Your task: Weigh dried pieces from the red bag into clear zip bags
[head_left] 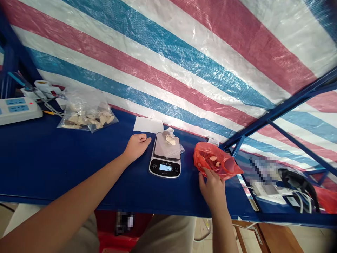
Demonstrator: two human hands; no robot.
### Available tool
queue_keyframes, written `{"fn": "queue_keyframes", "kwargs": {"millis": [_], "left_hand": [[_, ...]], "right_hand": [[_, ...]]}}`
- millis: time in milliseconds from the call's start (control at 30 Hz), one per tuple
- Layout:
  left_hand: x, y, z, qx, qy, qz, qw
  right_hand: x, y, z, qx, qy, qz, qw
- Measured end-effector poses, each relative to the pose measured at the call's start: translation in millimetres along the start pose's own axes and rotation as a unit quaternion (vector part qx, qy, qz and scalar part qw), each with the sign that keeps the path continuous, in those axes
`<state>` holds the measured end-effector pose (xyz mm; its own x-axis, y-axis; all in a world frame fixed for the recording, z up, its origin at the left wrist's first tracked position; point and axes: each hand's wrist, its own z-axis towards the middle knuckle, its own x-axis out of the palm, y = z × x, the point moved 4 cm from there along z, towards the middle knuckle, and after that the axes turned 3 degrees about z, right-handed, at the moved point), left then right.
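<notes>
Blue table (52, 165) carries a kitchen scale (165, 168) in the middle, with a small clear bag (170, 140) of pale pieces on its plate. Just left of it rests the left hand (137, 146), loosely curled and empty. The right hand (213, 189) has its fingers against the near edge of a red bag (216, 160), right of the scale; I cannot tell whether it grips. A larger clear bag (86, 114) lies far left.

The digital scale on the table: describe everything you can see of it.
The digital scale is small, with a silvery flat platform and a dark front panel whose lit blue display shows digits too small to read surely. It sits flat on the blue table. A clear plastic bag holding pale pieces lies on its platform. The left hand rests just beside it, not touching.
</notes>
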<state>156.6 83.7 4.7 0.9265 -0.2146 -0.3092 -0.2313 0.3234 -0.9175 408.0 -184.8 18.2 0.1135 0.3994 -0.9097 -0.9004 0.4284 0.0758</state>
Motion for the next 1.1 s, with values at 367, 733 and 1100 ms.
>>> {"fn": "queue_keyframes", "kwargs": {"millis": [367, 733, 1100], "left_hand": [[0.9, 0, 0, 0.004, 0.000, -0.004, 1.000], [1.0, -1, 1, 0.006, 0.011, -0.010, 1.000], [0.1, -2, -1, 0.006, 0.014, -0.015, 1.000]], "right_hand": [[16, -82, 105, 0.089, 0.101, 0.036, 0.990], [-41, -20, 55, 0.180, -0.067, 0.211, 0.959], [8, 106, 45, 0.126, -0.045, 0.381, 0.915]]}}
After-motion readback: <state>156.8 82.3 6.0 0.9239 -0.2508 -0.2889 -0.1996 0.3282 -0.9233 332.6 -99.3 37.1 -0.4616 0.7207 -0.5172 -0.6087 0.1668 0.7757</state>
